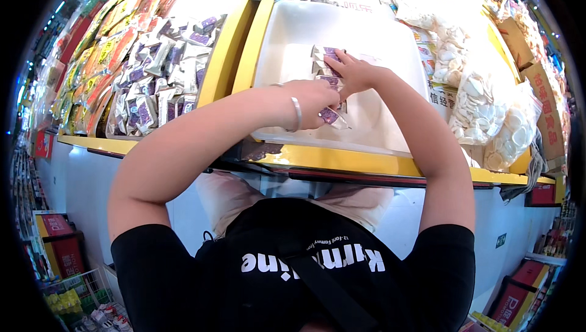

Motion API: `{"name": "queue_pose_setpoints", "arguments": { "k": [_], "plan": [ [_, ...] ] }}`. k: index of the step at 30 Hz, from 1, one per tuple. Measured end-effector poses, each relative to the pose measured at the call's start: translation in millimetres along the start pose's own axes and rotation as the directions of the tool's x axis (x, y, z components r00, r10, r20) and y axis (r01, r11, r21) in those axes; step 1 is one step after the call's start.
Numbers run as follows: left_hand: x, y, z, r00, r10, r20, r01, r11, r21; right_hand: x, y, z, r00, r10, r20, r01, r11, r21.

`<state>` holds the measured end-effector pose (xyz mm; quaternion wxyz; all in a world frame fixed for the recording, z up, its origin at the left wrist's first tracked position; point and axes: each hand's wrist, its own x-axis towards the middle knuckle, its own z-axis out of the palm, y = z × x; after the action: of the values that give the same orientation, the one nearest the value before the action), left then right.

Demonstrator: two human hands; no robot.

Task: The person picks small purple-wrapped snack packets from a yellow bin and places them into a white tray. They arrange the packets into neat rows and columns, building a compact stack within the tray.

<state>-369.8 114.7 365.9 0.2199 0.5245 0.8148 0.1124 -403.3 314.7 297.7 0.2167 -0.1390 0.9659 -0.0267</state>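
A white plastic bin [293, 20] stands before me, set in a yellow-edged display counter. Inside it, a short row of purple-and-white wrapped snack packets [326, 79] lies on a pale flat surface. My left hand [313, 100], with a silver bangle at the wrist, is closed around a purple-and-white packet [333, 117] at the near end of the row. Its fingertips are partly hidden. My right hand [359, 74] rests on the right side of the row with its fingers spread, touching the packets.
Many similar packets [160, 75] fill the compartment at left, beside orange-and-yellow bags [100, 61]. Clear bags of pale round pieces [480, 98] lie at right, near cardboard boxes [542, 103]. The counter's yellow front edge [339, 155] runs beneath my forearms.
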Motion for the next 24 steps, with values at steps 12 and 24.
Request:
{"name": "queue_pose_setpoints", "arguments": {
  "k": [12,24],
  "plan": [
    [54.9,-25.3,38.2,0.984,-0.158,0.084,0.111,0.908,0.403,0.4,-0.4,3.3,1.0,0.023,-0.007,-0.023,1.0,-0.015],
    [56.6,-19.1,38.1,0.972,-0.21,0.106,0.141,0.881,0.452,-0.6,0.0,-2.7,0.998,0.06,0.014,-0.061,0.996,0.064]
  ]
}}
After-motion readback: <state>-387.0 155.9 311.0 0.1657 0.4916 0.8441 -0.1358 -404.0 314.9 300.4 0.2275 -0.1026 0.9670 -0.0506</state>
